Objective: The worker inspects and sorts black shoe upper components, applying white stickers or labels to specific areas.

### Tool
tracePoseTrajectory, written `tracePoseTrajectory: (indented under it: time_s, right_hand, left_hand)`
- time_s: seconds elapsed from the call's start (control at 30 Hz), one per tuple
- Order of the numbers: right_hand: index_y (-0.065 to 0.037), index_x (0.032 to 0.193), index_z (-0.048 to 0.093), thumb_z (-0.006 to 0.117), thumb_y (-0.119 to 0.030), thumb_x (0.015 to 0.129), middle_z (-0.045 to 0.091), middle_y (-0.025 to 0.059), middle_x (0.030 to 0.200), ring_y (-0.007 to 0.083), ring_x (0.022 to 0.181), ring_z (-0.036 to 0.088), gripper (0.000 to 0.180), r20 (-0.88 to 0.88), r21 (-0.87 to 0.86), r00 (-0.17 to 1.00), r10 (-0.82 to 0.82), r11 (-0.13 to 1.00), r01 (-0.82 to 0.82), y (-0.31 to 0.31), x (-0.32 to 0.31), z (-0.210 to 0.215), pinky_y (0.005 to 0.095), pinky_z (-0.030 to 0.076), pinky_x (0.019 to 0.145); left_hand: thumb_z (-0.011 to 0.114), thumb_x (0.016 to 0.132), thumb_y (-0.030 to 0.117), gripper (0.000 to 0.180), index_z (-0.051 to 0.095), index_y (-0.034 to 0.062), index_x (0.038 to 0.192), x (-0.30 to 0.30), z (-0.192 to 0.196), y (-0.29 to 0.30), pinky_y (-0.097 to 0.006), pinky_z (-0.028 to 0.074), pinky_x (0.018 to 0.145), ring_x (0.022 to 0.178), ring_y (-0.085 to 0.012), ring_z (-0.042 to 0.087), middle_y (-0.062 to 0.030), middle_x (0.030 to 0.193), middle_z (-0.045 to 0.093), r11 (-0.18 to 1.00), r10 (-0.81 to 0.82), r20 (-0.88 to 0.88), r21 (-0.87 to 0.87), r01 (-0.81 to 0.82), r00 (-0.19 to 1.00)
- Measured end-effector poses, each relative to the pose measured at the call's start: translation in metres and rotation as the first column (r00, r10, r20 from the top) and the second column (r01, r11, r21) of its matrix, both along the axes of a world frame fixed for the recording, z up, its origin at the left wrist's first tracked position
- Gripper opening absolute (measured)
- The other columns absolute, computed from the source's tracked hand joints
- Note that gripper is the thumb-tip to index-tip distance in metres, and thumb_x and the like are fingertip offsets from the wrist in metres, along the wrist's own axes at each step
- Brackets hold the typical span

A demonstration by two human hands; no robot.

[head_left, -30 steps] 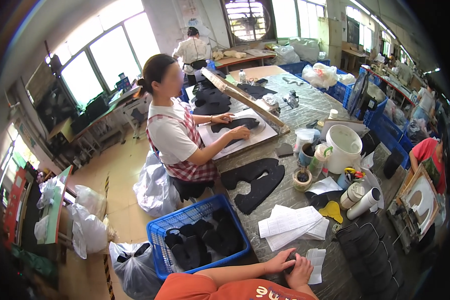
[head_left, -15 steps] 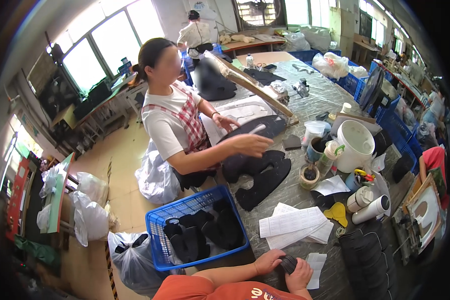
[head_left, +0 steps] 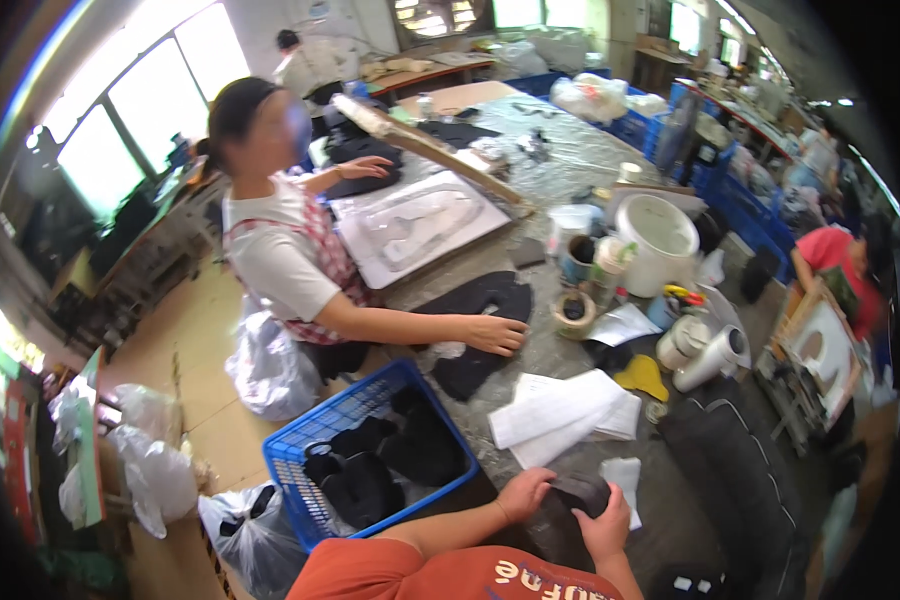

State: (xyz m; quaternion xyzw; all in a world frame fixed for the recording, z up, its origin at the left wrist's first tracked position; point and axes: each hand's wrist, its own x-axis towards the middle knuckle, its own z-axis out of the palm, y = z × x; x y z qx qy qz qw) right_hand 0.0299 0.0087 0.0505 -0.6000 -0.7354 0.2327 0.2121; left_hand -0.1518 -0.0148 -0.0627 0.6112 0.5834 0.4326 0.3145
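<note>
Between my left hand (head_left: 523,494) and my right hand (head_left: 608,512) is a small dark, curved piece of fabric (head_left: 578,489). The fingers of both hands are closed on it, one hand at each end, above the near edge of the table. Its exact kind I cannot make out. White paper sheets (head_left: 570,412) lie just beyond my hands, and a small white slip (head_left: 622,478) is beside my right hand. To my left, a blue plastic basket (head_left: 410,372) holds several black fabric pieces (head_left: 355,480).
A co-worker's hand (head_left: 497,335) presses black cut pieces (head_left: 490,292) onto the table; a white template board (head_left: 420,225) lies behind. A white bucket (head_left: 657,235), jars, a yellow piece (head_left: 642,378) and a white bottle (head_left: 710,358) stand or lie right. A black padded roll (head_left: 730,470) lies nearer.
My view has swung to the right. The co-worker's near hand has come down onto the black pieces, and the white board is now uncovered. The dark piece in my hands looks more spread out.
</note>
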Motion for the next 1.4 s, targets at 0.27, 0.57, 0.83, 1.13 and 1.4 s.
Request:
tracePoseTrajectory:
  time_s: [0.27, 0.57, 0.83, 1.13, 1.4]
  right_hand:
    - [0.001, 0.116, 0.052, 0.072, 0.004, 0.073, 0.063, 0.0098, 0.101, 0.0210, 0.089, 0.063, 0.048, -0.636, -0.671, 0.443, -0.632, 0.736, 0.088, -0.039, 0.064, -0.009, 0.0344, 0.052, 0.079]
    - [-0.002, 0.117, 0.055, 0.068, -0.025, 0.085, 0.063, 0.0066, 0.103, 0.0161, 0.091, 0.061, 0.041, -0.863, -0.504, 0.076, -0.500, 0.862, -0.050, 0.034, 0.081, 0.069, 0.0332, 0.051, 0.079]
    - [-0.001, 0.123, 0.045, 0.070, -0.016, 0.083, 0.059, 0.0109, 0.112, 0.0211, 0.100, 0.059, 0.050, -0.831, -0.537, 0.132, -0.540, 0.841, 0.061, -0.009, 0.137, 0.015, 0.0355, 0.049, 0.086]
    - [0.003, 0.121, 0.048, 0.077, -0.027, 0.075, 0.061, 0.0178, 0.112, 0.0280, 0.102, 0.060, 0.063, -0.398, -0.528, 0.742, -0.539, 0.796, 0.295, -0.078, 0.125, -0.075, 0.0372, 0.047, 0.089]
    - [0.004, 0.122, 0.046, 0.076, -0.033, 0.074, 0.058, 0.0235, 0.113, 0.0373, 0.105, 0.057, 0.067, -0.296, -0.377, 0.750, -0.591, 0.794, 0.477, -0.084, 0.124, -0.066, 0.0414, 0.046, 0.089]
  left_hand:
    - [0.056, 0.087, 0.016, 0.017, 0.058, 0.0042, 0.099, -0.013, 0.004, -0.004, -0.042, 0.045, 0.085, 0.095, -0.0348, 0.056, -0.0162, 0.098, 0.060, 0.997, -0.024, -0.157, 0.075, 0.036, 0.987]
    - [0.057, 0.084, 0.010, 0.010, 0.058, 0.0029, 0.092, -0.009, 0.008, 0.009, -0.042, 0.045, 0.077, 0.086, -0.0365, 0.056, -0.0170, 0.088, 0.060, 0.986, 0.002, -0.290, 0.158, 0.046, 0.957]
    - [0.060, 0.082, 0.009, 0.010, 0.058, 0.0020, 0.089, 0.002, 0.002, 0.023, -0.041, 0.045, 0.075, 0.080, -0.0347, 0.057, -0.0163, 0.085, 0.060, 0.986, 0.010, -0.357, 0.159, 0.050, 0.934]
    - [0.076, 0.072, 0.031, 0.049, 0.060, -0.0020, 0.105, 0.079, 0.033, 0.085, -0.042, 0.044, 0.087, 0.102, -0.0313, 0.055, -0.0187, 0.112, 0.058, 0.974, -0.013, -0.599, -0.189, -0.126, 0.801]
    - [0.067, 0.077, 0.003, 0.015, 0.062, -0.0003, 0.091, 0.043, 0.049, 0.089, -0.027, 0.048, 0.071, 0.075, -0.0129, 0.061, -0.0039, 0.080, 0.065, 0.922, 0.066, 0.282, -0.384, 0.049, 0.957]
